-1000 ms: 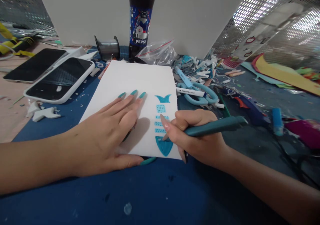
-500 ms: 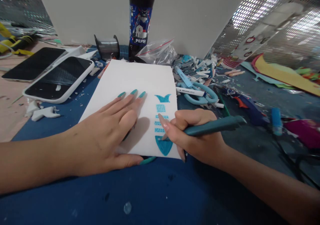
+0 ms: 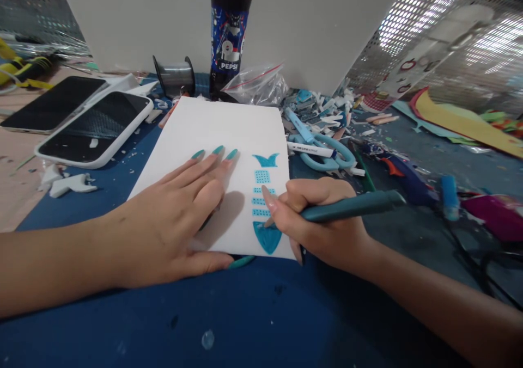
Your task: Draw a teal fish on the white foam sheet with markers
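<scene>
My left hand [image 3: 183, 215] lies on a white sheet [image 3: 220, 120], fingers stretched out, its thumb at the sheet's near edge. Between the thumb and fingers of my right hand [image 3: 327, 221] is a teal marker [image 3: 351, 206], slanting up to the right. Its tip meets the top of a solid teal pointed shape [image 3: 267, 241] near the sheet's lower right corner. Above that shape run several dotted blue bars, a dotted square [image 3: 262, 177] and a blue tail-like shape [image 3: 266, 160]. Part of the bars is hidden by my right fingers.
Right of the sheet lie blue-handled scissors [image 3: 345, 153], a white marker [image 3: 312, 149] and a heap of scraps [image 3: 322, 109]. Behind it stand a Pepsi bottle [image 3: 230, 36], a spool [image 3: 175, 77] and a plastic bag [image 3: 261, 85]. Two phones, one white-cased [image 3: 96, 128], lie left.
The marker tip has shifted very slightly on the teal shape, with a small tilt of my right hand. My left hand stays in place on the sheet.
</scene>
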Demonstrator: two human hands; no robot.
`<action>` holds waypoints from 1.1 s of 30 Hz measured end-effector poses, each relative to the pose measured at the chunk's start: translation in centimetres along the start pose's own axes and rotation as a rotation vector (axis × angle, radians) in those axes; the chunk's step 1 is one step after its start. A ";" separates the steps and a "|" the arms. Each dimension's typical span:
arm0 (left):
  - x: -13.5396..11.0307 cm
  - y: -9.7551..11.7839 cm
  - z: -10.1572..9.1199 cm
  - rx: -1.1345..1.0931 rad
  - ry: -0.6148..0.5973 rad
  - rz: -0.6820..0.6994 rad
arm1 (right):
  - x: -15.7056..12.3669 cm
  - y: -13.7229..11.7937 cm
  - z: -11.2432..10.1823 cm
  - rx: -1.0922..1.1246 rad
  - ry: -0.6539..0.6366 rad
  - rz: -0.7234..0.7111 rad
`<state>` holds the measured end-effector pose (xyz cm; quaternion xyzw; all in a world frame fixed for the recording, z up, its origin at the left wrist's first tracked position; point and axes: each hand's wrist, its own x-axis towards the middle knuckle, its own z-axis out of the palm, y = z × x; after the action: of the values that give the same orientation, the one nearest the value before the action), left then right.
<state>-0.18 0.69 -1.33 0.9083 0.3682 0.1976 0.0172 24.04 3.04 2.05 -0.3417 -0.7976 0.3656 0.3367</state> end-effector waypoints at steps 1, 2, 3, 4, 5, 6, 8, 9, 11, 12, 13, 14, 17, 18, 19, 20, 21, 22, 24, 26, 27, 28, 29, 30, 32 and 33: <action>0.0 0.0 0.0 -0.003 0.007 -0.006 | 0.0 0.0 0.0 -0.009 0.003 -0.008; 0.0 0.0 0.0 -0.007 0.009 -0.010 | 0.0 0.0 0.0 -0.015 0.003 -0.006; 0.0 0.0 0.0 -0.008 0.003 -0.010 | 0.0 0.0 0.0 -0.020 -0.004 0.008; 0.0 0.0 0.0 -0.007 -0.005 -0.008 | 0.0 -0.1 -0.1 -0.020 -0.012 0.023; 0.0 -0.1 0.0 -0.004 -0.013 -0.006 | 0.0 -0.1 -0.1 -0.018 -0.018 0.035; 0.0 -0.1 0.0 0.000 -0.020 -0.004 | 0.0 -0.1 -0.1 -0.019 -0.022 0.044; 0.0 -0.3 -0.1 0.003 -0.031 0.016 | 0.1 -0.1 0.0 -0.036 -0.013 0.044; 0.0 -0.4 -0.1 0.002 -0.031 0.020 | 0.1 -0.1 0.0 -0.052 0.000 0.039; 0.0 -0.5 0.0 0.000 -0.026 0.030 | 0.2 -0.2 0.0 -0.077 0.017 0.026; 0.0 -0.5 0.0 0.001 -0.022 0.037 | 0.2 -0.2 0.0 -0.078 0.020 0.017; -0.1 -0.5 0.0 0.006 -0.018 0.038 | 0.3 -0.2 0.1 -0.071 0.017 0.008; -0.1 -0.5 0.1 0.014 -0.016 0.034 | 0.3 -0.2 0.1 -0.059 0.013 0.001; -0.1 -0.5 0.1 0.029 -0.010 0.043 | 0.3 -0.2 0.1 -0.040 0.014 -0.019; -0.1 -0.6 0.2 0.028 -0.008 0.049 | 0.2 -0.2 0.1 -0.046 0.023 -0.026; -0.1 -0.6 0.2 0.025 -0.004 0.057 | 0.2 -0.2 0.1 -0.054 0.036 -0.038; -0.1 -0.7 0.2 0.019 -0.002 0.057 | 0.2 -0.2 0.1 -0.060 0.045 -0.050; -0.1 -0.8 0.2 0.013 -0.001 0.055 | 0.2 -0.2 0.1 -0.060 0.049 -0.061; -0.1 -0.9 0.2 0.006 -0.002 0.050 | 0.1 -0.2 0.1 -0.055 0.045 -0.063; -0.2 -1.0 0.2 -0.007 -0.007 0.056 | 0.1 -0.2 0.1 -0.041 0.024 -0.049; -0.2 -0.9 0.2 -0.011 -0.015 0.063 | 0.0 -0.1 0.1 -0.048 0.015 -0.023; -0.2 -0.8 0.1 -0.004 -0.018 0.050 | 0.0 -0.1 0.1 -0.060 0.017 -0.018; -0.1 -0.7 0.0 0.007 -0.021 0.032 | 0.0 -0.1 0.1 -0.071 0.019 -0.016; -0.1 -0.5 0.0 0.018 -0.022 0.017 | 0.0 0.0 0.1 -0.076 0.024 -0.021; -0.1 -0.3 -0.1 0.027 -0.023 0.005 | 0.0 0.0 0.0 -0.072 0.022 -0.028; 0.0 0.0 -0.1 0.033 -0.024 -0.002 | 0.0 0.1 0.0 -0.047 0.012 -0.042; 0.0 0.1 -0.1 0.032 -0.024 -0.004 | 0.0 0.1 0.0 -0.035 0.008 -0.048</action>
<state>-0.19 0.62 -1.19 0.9100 0.3730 0.1807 0.0078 24.07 3.06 1.91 -0.3298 -0.8106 0.3419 0.3425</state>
